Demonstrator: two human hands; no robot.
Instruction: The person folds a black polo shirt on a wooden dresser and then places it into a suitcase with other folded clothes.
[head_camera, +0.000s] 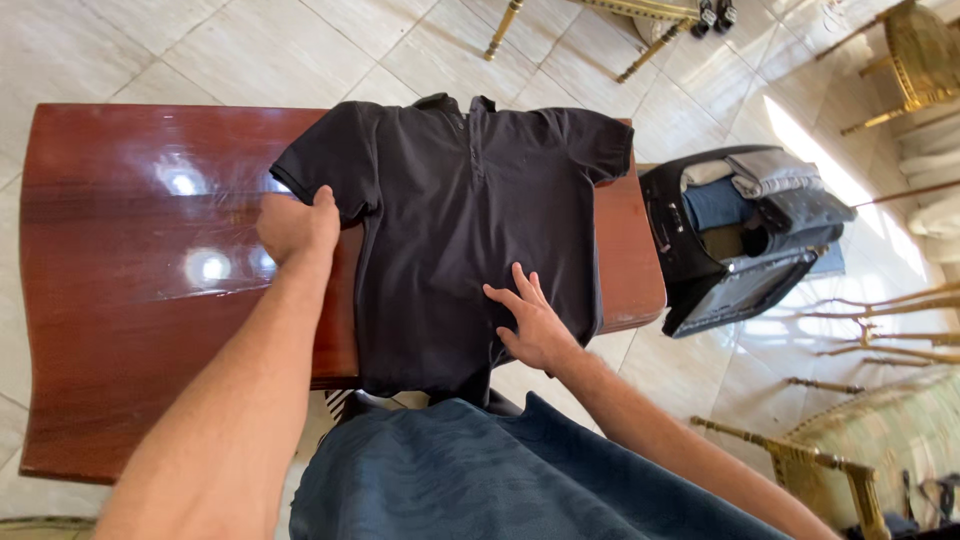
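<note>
lying collar-away, hem-near, black polo shirt (450, 230): left hand (297, 225) grips sleeve, right hand (535, 320) flat.

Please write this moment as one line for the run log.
left hand: grips sleeve of black polo shirt | right hand: flat on shirt | shirt: spread on wooden table

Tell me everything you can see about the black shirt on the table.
The shirt is a black short-sleeved polo of soft-looking fabric, with a collar and a buttoned placket. It lies spread flat, front up, on the glossy brown table, collar at the far edge and hem hanging over the near edge. The left hand grips one sleeve. The right hand presses flat on the lower body.
</note>
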